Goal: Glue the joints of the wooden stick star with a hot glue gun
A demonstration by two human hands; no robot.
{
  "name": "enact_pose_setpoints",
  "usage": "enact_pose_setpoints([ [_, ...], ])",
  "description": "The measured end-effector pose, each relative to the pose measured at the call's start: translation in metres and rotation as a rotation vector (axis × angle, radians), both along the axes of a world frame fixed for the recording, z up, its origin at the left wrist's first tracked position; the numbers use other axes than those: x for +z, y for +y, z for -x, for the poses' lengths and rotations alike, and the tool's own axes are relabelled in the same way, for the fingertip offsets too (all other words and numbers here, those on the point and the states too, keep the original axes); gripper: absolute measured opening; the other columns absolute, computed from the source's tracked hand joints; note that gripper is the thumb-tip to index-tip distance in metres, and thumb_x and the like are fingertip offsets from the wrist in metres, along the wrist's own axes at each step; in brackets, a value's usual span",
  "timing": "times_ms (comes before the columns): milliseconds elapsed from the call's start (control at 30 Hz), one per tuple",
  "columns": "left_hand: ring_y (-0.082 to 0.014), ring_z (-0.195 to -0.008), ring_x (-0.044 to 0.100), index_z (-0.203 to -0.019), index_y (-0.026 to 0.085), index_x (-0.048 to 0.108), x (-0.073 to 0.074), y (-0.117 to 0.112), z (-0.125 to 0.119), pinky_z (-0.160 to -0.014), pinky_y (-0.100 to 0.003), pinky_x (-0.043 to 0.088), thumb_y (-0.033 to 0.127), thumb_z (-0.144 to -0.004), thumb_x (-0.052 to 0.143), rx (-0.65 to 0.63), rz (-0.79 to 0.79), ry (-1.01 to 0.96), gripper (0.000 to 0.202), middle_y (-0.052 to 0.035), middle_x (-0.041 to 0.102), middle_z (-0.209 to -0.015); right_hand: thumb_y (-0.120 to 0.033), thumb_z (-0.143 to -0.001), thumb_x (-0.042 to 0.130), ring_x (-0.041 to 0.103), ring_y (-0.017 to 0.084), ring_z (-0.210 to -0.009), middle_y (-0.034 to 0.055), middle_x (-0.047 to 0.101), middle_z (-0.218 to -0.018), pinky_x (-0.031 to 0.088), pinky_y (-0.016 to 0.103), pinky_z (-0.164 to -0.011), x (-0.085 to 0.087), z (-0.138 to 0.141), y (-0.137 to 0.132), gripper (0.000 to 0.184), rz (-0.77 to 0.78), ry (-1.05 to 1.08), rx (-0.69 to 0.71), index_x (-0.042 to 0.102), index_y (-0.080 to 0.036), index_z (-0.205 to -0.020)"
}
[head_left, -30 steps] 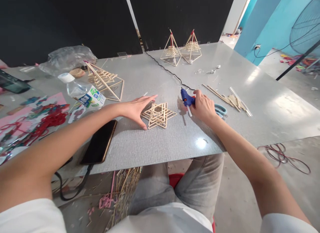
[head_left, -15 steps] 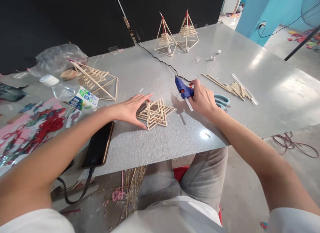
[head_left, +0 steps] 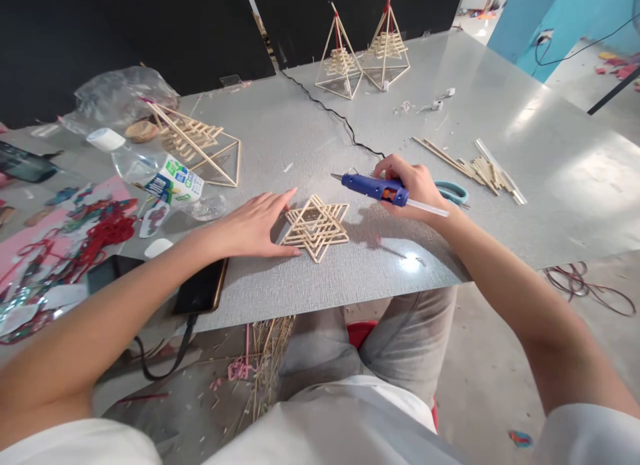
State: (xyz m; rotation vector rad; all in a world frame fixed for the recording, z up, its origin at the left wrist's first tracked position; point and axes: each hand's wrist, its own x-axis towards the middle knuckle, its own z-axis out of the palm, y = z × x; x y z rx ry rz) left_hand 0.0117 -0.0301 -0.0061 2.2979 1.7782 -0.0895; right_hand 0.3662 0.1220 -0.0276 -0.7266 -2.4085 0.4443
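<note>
A layered six-pointed star of thin wooden sticks [head_left: 317,228] lies flat on the grey table. My left hand [head_left: 257,226] rests at its left side, thumb by the lower edge and fingers by the upper left, lightly gripping it; some fingertips are hidden. In my right hand [head_left: 413,188] is a blue hot glue gun [head_left: 373,186], held above the table to the right of the star. Its nozzle points left, and a clear glue stick [head_left: 429,207] juts from its back. Scissors with blue handles [head_left: 453,192] lie behind the right hand, partly covered.
Two stick pyramids [head_left: 385,52] stand at the back; another stick pyramid [head_left: 200,142] lies at left by a plastic bottle [head_left: 145,168]. Loose sticks [head_left: 480,168] lie right. A phone [head_left: 200,288] sits under my left forearm. A black cord [head_left: 335,113] crosses the table.
The star has turned on the table beside my left hand. My right hand has swung the glue gun from pointing up and away to pointing left, nearly level.
</note>
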Motion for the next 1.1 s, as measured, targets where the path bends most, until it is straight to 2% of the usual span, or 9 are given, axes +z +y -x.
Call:
enact_pose_setpoints([
  [100,-0.0476,-0.148,0.049,-0.179,0.013,0.008,0.000,-0.010,-0.011,-0.126,-0.060,0.040,0.102,-0.084,0.055,0.051,0.012,0.023,0.139,-0.0260,0.050,-0.159,-0.042,-0.087,0.063,0.049,0.014,-0.065,-0.0029,0.060,-0.079,0.040,0.031,-0.071,0.006,-0.004,0.000,0.037,0.017,0.059,0.125,0.058,-0.022,-0.117],
  [267,-0.0516,-0.154,0.041,-0.178,0.008,0.010,-0.004,-0.021,-0.025,-0.131,-0.065,0.034,0.099,-0.089,0.055,0.067,-0.066,0.039,0.135,-0.0297,0.045,-0.164,-0.058,-0.107,0.060,0.047,0.011,-0.058,-0.0054,0.055,-0.069,0.034,0.028,-0.063,0.002,-0.015,0.001,0.039,-0.092,-0.081,0.311,0.064,-0.020,-0.112],
  [433,-0.0497,-0.153,0.045,-0.177,0.008,0.012,-0.012,-0.033,-0.040,-0.133,-0.066,0.034,0.094,-0.094,0.055,0.112,-0.170,0.047,0.127,-0.0302,0.046,-0.164,-0.049,-0.113,0.053,0.054,0.013,-0.062,-0.0016,0.064,-0.072,0.030,0.028,-0.063,-0.016,-0.025,-0.005,0.031,-0.236,-0.164,0.348,0.067,-0.021,-0.116],
  [567,-0.0493,-0.148,0.052,-0.177,0.006,0.013,-0.016,-0.048,-0.058,-0.134,-0.068,0.034,0.089,-0.095,0.059,0.123,-0.296,0.077,0.125,-0.0310,0.051,-0.159,-0.037,-0.112,0.049,0.054,0.013,-0.064,-0.0004,0.067,-0.074,0.024,0.029,-0.061,-0.020,-0.026,-0.010,0.023,-0.319,-0.215,0.337,0.067,-0.023,-0.114],
  [700,-0.0506,-0.160,0.040,-0.180,0.013,0.004,-0.016,-0.068,-0.080,-0.136,-0.074,0.028,0.080,-0.099,0.063,0.140,-0.424,0.072,0.120,-0.0289,0.042,-0.169,-0.034,-0.110,0.048,0.053,0.013,-0.064,-0.0013,0.065,-0.074,0.025,0.030,-0.060,-0.018,-0.024,-0.013,0.021,-0.300,-0.212,0.332,0.066,-0.025,-0.112],
  [800,-0.0476,-0.167,0.029,-0.181,0.019,-0.001,-0.017,-0.082,-0.091,-0.139,-0.075,0.024,0.068,-0.103,0.063,0.076,-0.452,0.062,0.112,-0.0224,0.030,-0.179,-0.036,-0.111,0.046,0.051,0.014,-0.063,-0.0021,0.061,-0.071,0.025,0.031,-0.060,-0.017,-0.022,-0.015,0.023,-0.286,-0.238,0.325,0.066,-0.025,-0.110],
  [900,-0.0431,-0.168,0.031,-0.182,0.024,-0.001,-0.018,-0.088,-0.090,-0.140,-0.073,0.025,0.063,-0.105,0.064,-0.028,-0.447,0.058,0.107,-0.0168,0.029,-0.181,-0.036,-0.112,0.043,0.051,0.014,-0.062,-0.0019,0.058,-0.068,0.022,0.032,-0.059,-0.015,-0.020,-0.018,0.028,-0.326,-0.267,0.310,0.068,-0.025,-0.110],
  [1000,-0.0405,-0.167,0.033,-0.182,0.028,0.003,-0.013,-0.084,-0.076,-0.142,-0.072,0.023,0.061,-0.106,0.065,-0.128,-0.425,0.033,0.103,-0.0127,0.033,-0.180,-0.036,-0.113,0.042,0.051,0.014,-0.063,-0.0012,0.060,-0.069,0.020,0.032,-0.059,-0.012,-0.019,-0.020,0.029,-0.364,-0.295,0.291,0.070,-0.025,-0.112],
  [1100,-0.0405,-0.167,0.034,-0.182,0.032,0.011,-0.002,-0.068,-0.056,-0.144,-0.072,0.017,0.060,-0.105,0.066,-0.205,-0.352,-0.016,0.099,-0.0079,0.032,-0.180,-0.037,-0.114,0.043,0.048,0.014,-0.061,-0.0017,0.060,-0.067,0.019,0.032,-0.060,-0.010,-0.019,-0.021,0.029,-0.383,-0.296,0.288,0.069,-0.025,-0.111],
])
